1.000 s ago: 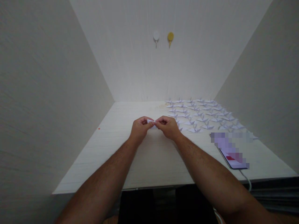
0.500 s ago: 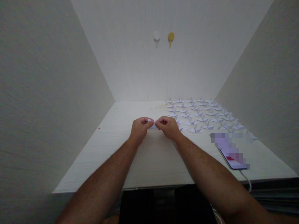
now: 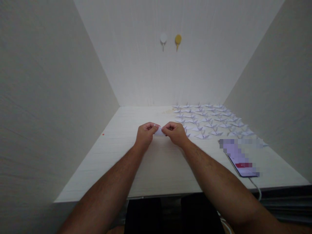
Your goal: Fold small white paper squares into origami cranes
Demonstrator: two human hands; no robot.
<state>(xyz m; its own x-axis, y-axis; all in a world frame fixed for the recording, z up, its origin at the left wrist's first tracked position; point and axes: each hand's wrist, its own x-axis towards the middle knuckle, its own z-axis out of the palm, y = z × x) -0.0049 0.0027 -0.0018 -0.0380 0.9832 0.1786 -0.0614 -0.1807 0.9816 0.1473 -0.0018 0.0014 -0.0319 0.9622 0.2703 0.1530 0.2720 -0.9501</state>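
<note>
Between my hands is a small piece of folded white paper (image 3: 159, 131), held just above the table. My left hand (image 3: 147, 131) pinches its left side between thumb and fingers. At the opposite side, the thumb and fingertips of my right hand (image 3: 173, 130) are closed on it too. The fingers hide part of the paper, so its exact shape is unclear. Just right of my right hand, rows of white folded paper cranes (image 3: 206, 125) stand on the white table (image 3: 112, 156).
A phone (image 3: 240, 159) with a partly blurred screen lies at the right, its white cable (image 3: 257, 188) running over the front edge. Walls enclose the table on three sides. A white hook (image 3: 163, 39) and a yellow hook (image 3: 178, 39) are on the back wall.
Both hands stay in nearly the same place. Slightly more of the white paper shows between the fingertips now.
</note>
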